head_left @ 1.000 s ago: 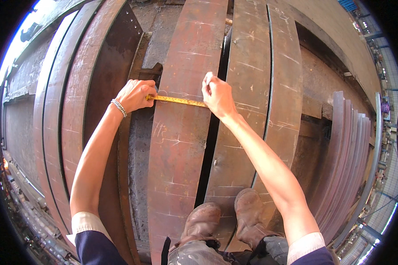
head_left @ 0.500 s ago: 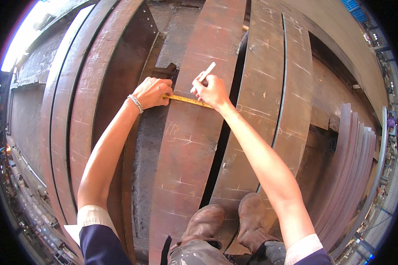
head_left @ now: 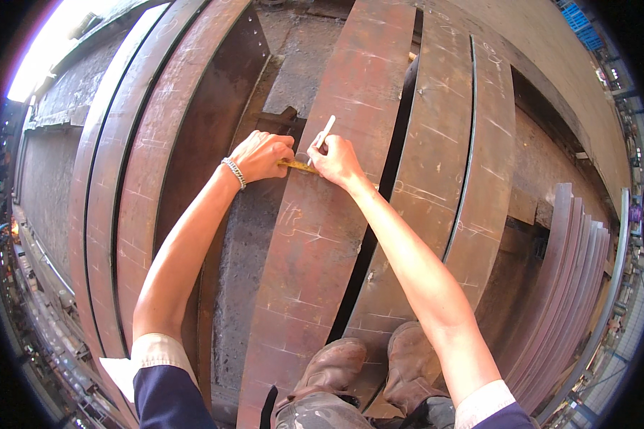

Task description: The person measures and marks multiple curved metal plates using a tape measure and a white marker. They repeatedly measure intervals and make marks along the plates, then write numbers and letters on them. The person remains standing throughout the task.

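Observation:
My left hand [head_left: 263, 156], a chain bracelet at its wrist, is closed on one end of a yellow tape measure [head_left: 298, 166] at the left edge of a reddish-brown steel beam [head_left: 309, 268]. Only a short stretch of tape shows across the beam before it passes under my right hand [head_left: 338, 163]. That hand is closed round a white chalk stick [head_left: 327, 129], held tilted with its lower tip down by the tape. Whether the right fingers also press on the tape is hidden. White cross-shaped and line marks run along the beam.
Two more marked beams lie to the right [head_left: 436, 143], past a dark narrow gap [head_left: 358, 286]. Others stand at the left [head_left: 150, 136], beyond a deep recess. Several thin steel strips [head_left: 551, 286] are stacked at the right. My boots [head_left: 336, 365] rest on the beams.
My right hand has moved left along the tape, closer to my left hand, and the chalk's tip has come down beside the tape. The view has shifted slightly.

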{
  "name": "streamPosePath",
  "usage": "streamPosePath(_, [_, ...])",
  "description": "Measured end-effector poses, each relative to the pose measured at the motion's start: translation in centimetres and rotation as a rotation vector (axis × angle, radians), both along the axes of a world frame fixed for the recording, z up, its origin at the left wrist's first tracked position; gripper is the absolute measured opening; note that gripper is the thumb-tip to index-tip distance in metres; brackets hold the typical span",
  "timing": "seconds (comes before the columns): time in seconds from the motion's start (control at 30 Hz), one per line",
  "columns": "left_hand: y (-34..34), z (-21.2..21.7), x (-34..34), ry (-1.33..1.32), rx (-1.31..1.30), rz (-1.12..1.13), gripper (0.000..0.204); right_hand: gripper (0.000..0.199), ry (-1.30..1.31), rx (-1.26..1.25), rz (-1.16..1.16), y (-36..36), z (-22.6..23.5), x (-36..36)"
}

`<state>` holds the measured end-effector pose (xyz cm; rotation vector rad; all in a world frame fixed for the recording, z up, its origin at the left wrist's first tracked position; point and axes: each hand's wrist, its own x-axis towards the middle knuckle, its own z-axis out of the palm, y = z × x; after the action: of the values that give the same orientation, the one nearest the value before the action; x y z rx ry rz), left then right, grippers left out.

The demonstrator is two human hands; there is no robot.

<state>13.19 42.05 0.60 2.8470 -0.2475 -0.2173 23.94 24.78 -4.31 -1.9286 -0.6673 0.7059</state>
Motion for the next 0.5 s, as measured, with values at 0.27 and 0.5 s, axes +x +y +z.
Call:
streamPosePath(0.27, [0.1, -0.3, -0.1, 0.004, 0.004, 0.019, 0.014, 0.021, -0.156, -0.026, 0.015, 0.2, 0.7, -0.6])
streamPosePath(0.5, [0.0, 0.0, 0.1, -0.01, -0.03, 0.019, 0.012, 0.011, -0.611, 0.059, -0.055, 1.8, 1.2, -2.3])
